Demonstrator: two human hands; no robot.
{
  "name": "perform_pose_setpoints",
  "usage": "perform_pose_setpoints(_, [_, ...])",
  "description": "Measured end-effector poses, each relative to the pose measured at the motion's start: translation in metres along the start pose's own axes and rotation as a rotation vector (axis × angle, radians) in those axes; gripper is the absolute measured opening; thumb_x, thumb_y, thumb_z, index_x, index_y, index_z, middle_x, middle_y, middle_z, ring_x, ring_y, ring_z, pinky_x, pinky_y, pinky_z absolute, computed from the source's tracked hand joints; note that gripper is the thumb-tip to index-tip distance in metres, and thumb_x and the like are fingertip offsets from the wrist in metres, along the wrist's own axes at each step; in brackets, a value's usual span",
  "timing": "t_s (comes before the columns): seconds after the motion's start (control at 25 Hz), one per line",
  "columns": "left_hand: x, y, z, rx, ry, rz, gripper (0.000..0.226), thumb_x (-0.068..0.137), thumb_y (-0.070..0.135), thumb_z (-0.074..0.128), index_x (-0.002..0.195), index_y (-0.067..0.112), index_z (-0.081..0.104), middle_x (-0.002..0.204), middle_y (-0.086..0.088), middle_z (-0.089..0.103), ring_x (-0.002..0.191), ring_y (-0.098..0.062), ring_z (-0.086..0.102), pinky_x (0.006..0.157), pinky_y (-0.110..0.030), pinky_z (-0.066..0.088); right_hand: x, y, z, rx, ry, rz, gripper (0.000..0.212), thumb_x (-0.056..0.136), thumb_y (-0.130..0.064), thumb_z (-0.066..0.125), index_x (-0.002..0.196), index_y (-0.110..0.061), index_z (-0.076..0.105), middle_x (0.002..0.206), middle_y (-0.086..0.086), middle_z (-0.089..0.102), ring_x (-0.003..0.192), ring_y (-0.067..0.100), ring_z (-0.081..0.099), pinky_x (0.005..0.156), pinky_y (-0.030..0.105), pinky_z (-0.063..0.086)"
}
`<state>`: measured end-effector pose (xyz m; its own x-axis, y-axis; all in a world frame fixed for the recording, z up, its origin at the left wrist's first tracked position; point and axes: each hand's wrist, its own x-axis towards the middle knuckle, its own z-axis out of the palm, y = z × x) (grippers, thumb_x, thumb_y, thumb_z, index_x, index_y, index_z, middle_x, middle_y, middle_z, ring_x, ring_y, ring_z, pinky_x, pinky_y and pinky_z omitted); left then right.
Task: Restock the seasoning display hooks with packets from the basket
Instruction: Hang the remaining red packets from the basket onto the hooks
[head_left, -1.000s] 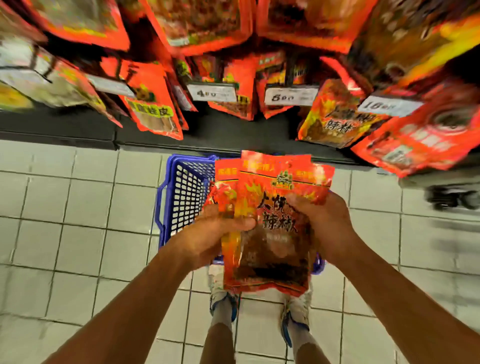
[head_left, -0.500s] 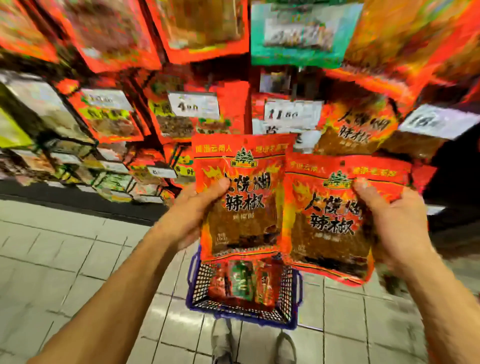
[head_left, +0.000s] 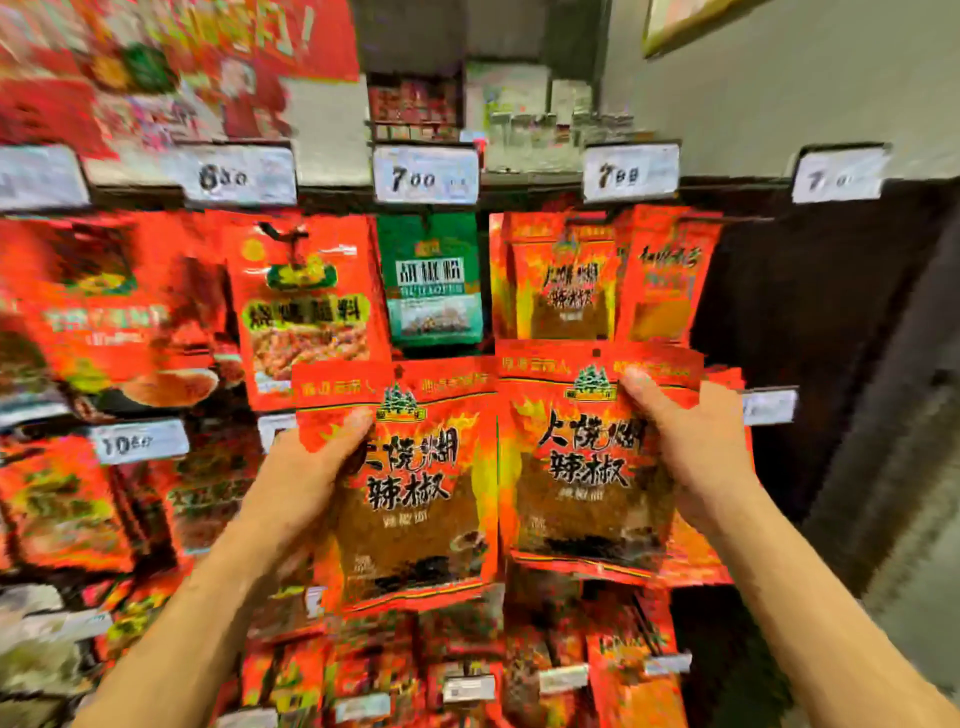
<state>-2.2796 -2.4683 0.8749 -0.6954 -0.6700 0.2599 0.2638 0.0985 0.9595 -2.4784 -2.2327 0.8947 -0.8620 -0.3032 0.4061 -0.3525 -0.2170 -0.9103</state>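
Two red chili packets with black lettering are held up side by side before the hook display. My left hand grips the left packet by its left edge, thumb on the front. My right hand grips the right packet by its right edge, with more packets seeming stacked behind it. Just above the right packet, matching red packets hang on a hook under a price tag. The basket is out of view.
A green packet hangs under the 7.00 tag. Other red packets fill the hooks to the left and below. A dark bare panel and a grey wall lie to the right.
My view and both hands rose from the floor basket to the upper hooks. The stacked packets were split, one part in each hand, and lifted toward the top row.
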Motion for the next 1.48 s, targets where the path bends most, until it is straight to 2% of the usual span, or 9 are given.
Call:
perform_pose_setpoints(0.08, [0.013, 0.019, 0.007, 0.029, -0.026, 0.076, 0.014, 0.087, 0.031, 0.064, 0.082, 0.025, 0.076, 0.067, 0.014, 0.072, 0.051, 0.002, 0.063, 0.046, -0.013, 0.048, 0.019, -0.014, 0.003, -0.026, 0.051, -0.044, 0.029, 0.066, -0.057, 0.076, 0.086, -0.036, 0.079, 0.086, -0.001, 0.079, 0.084, 0.022, 0.075, 0.084, 0.053, 0.060])
perform_pose_setpoints(0.2, [0.030, 0.033, 0.025, 0.023, -0.052, 0.103, 0.028, 0.080, 0.034, 0.072, 0.103, 0.017, 0.073, 0.097, -0.004, 0.078, 0.087, -0.020, 0.073, 0.082, -0.038, 0.056, 0.053, -0.031, 0.004, -0.039, 0.089, -0.102, 0.022, 0.067, -0.055, 0.074, 0.077, -0.036, 0.078, 0.078, -0.005, 0.077, 0.076, 0.018, 0.072, 0.082, 0.055, 0.058])
perform_pose_setpoints(0.36, [0.046, 0.040, 0.061, 0.002, -0.011, 0.123, 0.008, 0.084, 0.025, 0.074, 0.088, 0.019, 0.074, 0.075, 0.004, 0.075, 0.063, -0.012, 0.067, 0.060, -0.029, 0.052, 0.095, -0.047, 0.008, -0.025, 0.119, -0.140, 0.030, 0.069, -0.053, 0.075, 0.072, -0.024, 0.075, 0.080, 0.001, 0.077, 0.084, 0.029, 0.075, 0.084, 0.056, 0.057])
perform_pose_setpoints(0.48, [0.056, 0.043, 0.081, -0.009, 0.034, 0.136, 0.007, 0.086, 0.020, 0.073, 0.079, 0.018, 0.072, 0.066, 0.006, 0.071, 0.056, -0.010, 0.065, 0.050, -0.026, 0.051, 0.119, -0.053, 0.011, -0.006, 0.069, -0.161, 0.021, 0.072, -0.050, 0.076, 0.073, -0.029, 0.076, 0.076, 0.001, 0.077, 0.075, 0.024, 0.075, 0.077, 0.052, 0.061])
perform_pose_setpoints(0.6, [0.063, 0.046, 0.099, 0.052, 0.035, 0.164, 0.008, 0.087, 0.019, 0.073, 0.080, 0.018, 0.070, 0.062, 0.009, 0.069, 0.054, -0.008, 0.065, 0.046, -0.025, 0.049, 0.134, -0.053, 0.012, -0.050, 0.084, -0.178, 0.019, 0.073, -0.045, 0.072, 0.061, -0.030, 0.071, 0.059, -0.006, 0.069, 0.056, 0.017, 0.064, 0.058, 0.041, 0.051])
perform_pose_setpoints(0.72, [0.067, 0.046, 0.112, 0.062, 0.050, 0.180, 0.012, 0.088, 0.020, 0.073, 0.075, 0.019, 0.070, 0.060, 0.008, 0.069, 0.052, -0.006, 0.064, 0.042, -0.020, 0.047, 0.143, -0.049, 0.011, -0.030, 0.122, -0.156, 0.031, 0.074, -0.040, 0.073, 0.050, -0.024, 0.062, 0.052, -0.008, 0.056, 0.055, 0.013, 0.051, 0.057, 0.034, 0.038])
perform_pose_setpoints(1.04, [0.074, 0.052, 0.136, 0.079, 0.013, 0.171, 0.023, 0.090, 0.038, 0.070, 0.077, 0.019, 0.075, 0.082, -0.004, 0.078, 0.075, -0.022, 0.075, 0.069, -0.036, 0.060, 0.149, -0.054, 0.007, -0.288, 0.158, -0.280, 0.051, 0.081, -0.041, 0.072, 0.046, -0.017, 0.044, 0.043, -0.012, 0.042, 0.047, 0.013, 0.036, 0.051, 0.033, 0.024])
perform_pose_setpoints(1.28, [0.079, 0.059, 0.145, 0.066, -0.002, 0.183, 0.016, 0.092, 0.032, 0.069, 0.091, 0.016, 0.071, 0.084, -0.003, 0.078, 0.075, -0.020, 0.076, 0.056, -0.024, 0.057, 0.155, -0.055, 0.009, -0.367, 0.144, -0.334, 0.047, 0.083, -0.031, 0.072, 0.047, -0.013, 0.048, 0.050, -0.004, 0.052, 0.051, 0.017, 0.044, 0.052, 0.034, 0.030])
perform_pose_setpoints(1.48, [0.083, 0.060, 0.143, 0.093, -0.012, 0.163, 0.016, 0.092, 0.030, 0.068, 0.090, 0.014, 0.071, 0.086, -0.008, 0.078, 0.078, -0.023, 0.076, 0.066, -0.033, 0.061, 0.160, -0.052, 0.010, -0.344, 0.102, -0.290, 0.037, 0.082, -0.025, 0.072, 0.052, -0.010, 0.056, 0.055, 0.000, 0.056, 0.055, 0.019, 0.047, 0.053, 0.033, 0.031])
